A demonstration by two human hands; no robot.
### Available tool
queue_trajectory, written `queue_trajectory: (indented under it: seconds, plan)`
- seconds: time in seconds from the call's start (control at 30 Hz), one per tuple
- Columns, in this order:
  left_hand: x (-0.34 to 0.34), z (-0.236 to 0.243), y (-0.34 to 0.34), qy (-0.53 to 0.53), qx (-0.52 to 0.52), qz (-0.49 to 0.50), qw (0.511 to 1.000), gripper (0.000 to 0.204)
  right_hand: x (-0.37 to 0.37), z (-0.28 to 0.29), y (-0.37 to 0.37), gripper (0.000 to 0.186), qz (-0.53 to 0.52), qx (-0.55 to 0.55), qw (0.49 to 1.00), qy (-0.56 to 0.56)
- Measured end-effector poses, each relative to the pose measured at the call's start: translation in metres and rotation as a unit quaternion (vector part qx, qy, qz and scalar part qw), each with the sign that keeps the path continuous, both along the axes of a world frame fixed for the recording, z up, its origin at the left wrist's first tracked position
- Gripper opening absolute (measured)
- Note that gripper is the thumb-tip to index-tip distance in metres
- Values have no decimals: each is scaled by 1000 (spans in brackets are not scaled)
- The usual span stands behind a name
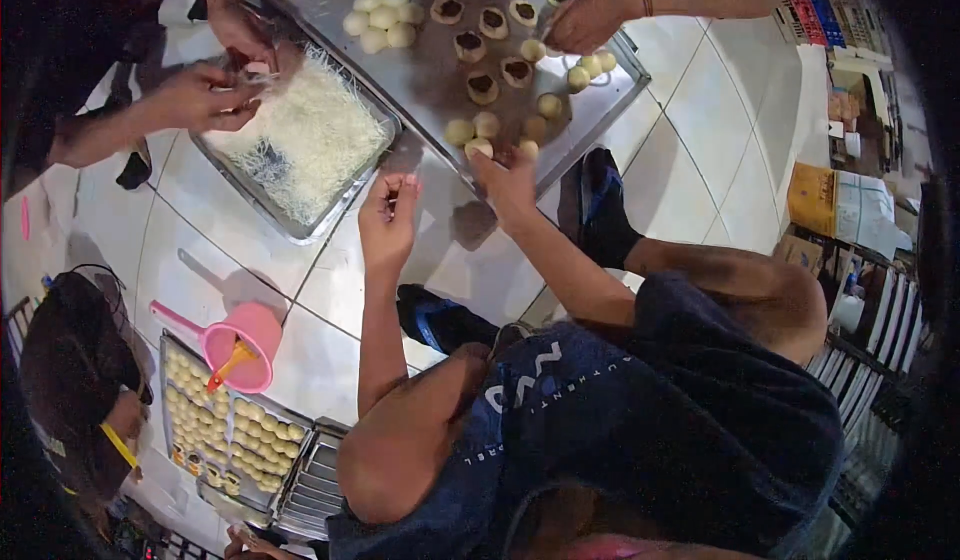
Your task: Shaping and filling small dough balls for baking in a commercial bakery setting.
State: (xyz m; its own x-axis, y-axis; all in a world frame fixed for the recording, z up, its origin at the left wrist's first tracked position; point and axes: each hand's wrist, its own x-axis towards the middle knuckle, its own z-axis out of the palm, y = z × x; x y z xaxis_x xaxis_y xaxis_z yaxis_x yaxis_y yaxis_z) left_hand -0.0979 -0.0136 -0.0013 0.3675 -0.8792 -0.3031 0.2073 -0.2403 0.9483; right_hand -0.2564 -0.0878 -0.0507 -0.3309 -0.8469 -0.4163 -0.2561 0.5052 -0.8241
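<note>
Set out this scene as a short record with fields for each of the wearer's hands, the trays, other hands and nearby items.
Left hand: fingers drawn together beside the smaller tray; whether it holds anything is unclear
Right hand: at the large tray's near edge, thumb and fingers apart, beside dough balls
Large tray: dough balls; flattened dough with dark filling
Smaller tray: pale shreds
Other hands: two over the shreds, one at the large tray
Lower left: pink dipper holding an orange tool

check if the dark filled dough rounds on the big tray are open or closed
Open: the dough rounds on the big tray lie with dark filling exposed, no dough folded over it.
</note>
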Motion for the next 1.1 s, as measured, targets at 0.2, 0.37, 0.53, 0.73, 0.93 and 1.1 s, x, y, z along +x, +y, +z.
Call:
queue_trajectory:
  seconds: [0.2, 0.37, 0.53, 0.73, 0.93, 1.1]
  plan:
    - [3, 3, 15, -47, -4, 6, 999, 13, -46, 8, -22, 21, 147, -123, 970, 148]
    - [5, 4, 24, -37, 18, 7, 999, 13, -38, -16, -80, 18, 265, -320, 863, 287]
    - [2, 14, 30, -56, 27, 3, 998, 16, -35, -91, -119, 20, 293, -130, 863, 391]
    - [10, 7, 44, -40, 53, 32, 997, 16, -4, -74, -116, 17, 218, -174, 940, 198]
    - [1, 54, 15, 65, 66, 63, 994, 25, 22, 26, -99, 20, 196, -117, 904, -361]
    - [0, 58, -14, 209, -36, 137, 968, 33, 63, 99, -53, 29, 221, 93, 812, -532]
